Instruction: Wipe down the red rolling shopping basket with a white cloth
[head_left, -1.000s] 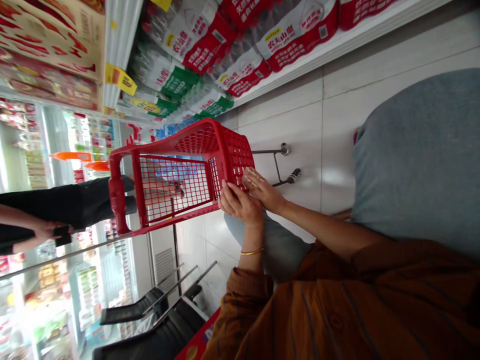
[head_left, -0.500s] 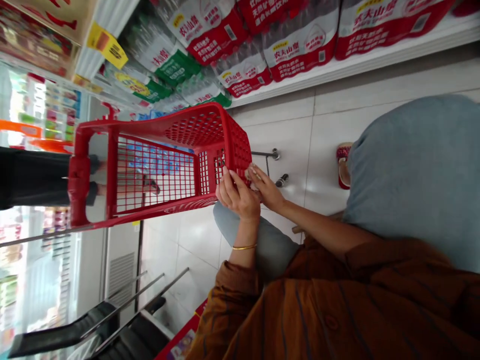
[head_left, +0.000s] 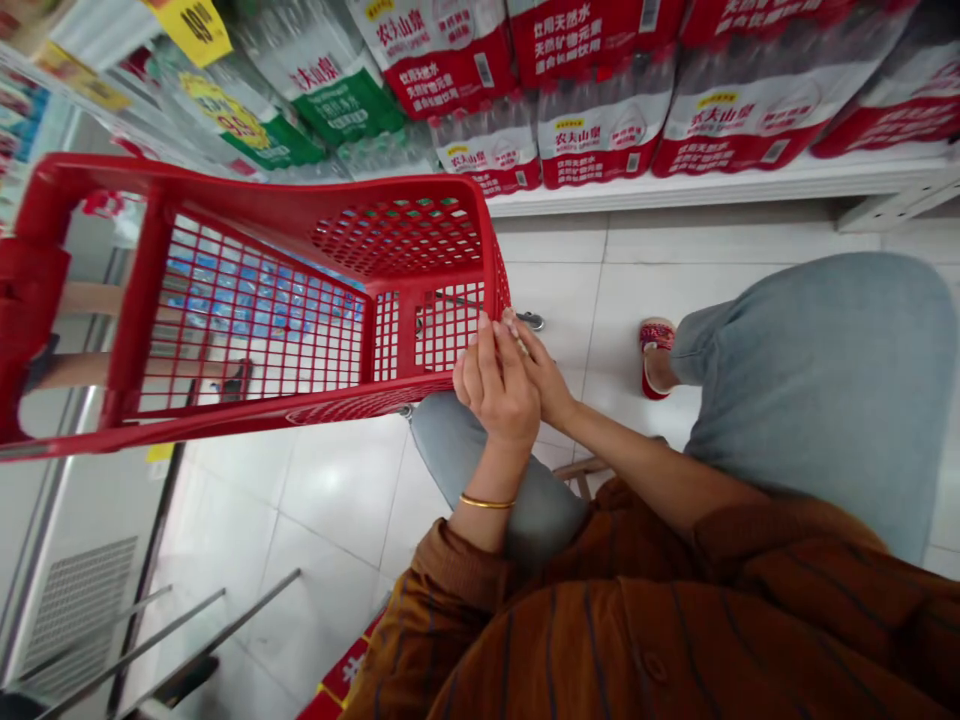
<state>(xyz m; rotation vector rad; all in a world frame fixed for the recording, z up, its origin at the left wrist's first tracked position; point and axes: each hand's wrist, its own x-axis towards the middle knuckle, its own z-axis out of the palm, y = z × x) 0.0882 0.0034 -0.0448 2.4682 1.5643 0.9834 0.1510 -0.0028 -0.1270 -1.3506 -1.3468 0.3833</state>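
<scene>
My left hand point(head_left: 499, 385), with a gold bangle at the wrist, is closed with its fingers bent, close to the front end of a red shopping cart point(head_left: 225, 425). Pressed against it is my right hand point(head_left: 549, 385), partly covered by the left, its fingers drawn together. Something small and pale point(head_left: 511, 318) shows at the fingertips; its kind is too small to tell. Whether either hand touches the cart I cannot tell. The cart's basket has grid walls, through which blue packs appear.
Shrink-wrapped packs of water bottles point(head_left: 607, 125) line a low shelf point(head_left: 675, 195) ahead. A yellow price tag point(head_left: 196, 30) hangs at upper left. Another person's legs point(head_left: 90, 370) stand beyond the cart. Metal bars point(head_left: 217, 630) stick out at lower left above tiled floor point(head_left: 337, 500).
The view has shifted, so the cart appears larger and farther left, and more of the shelf shows at right. My hands stay together by the cart's end.
</scene>
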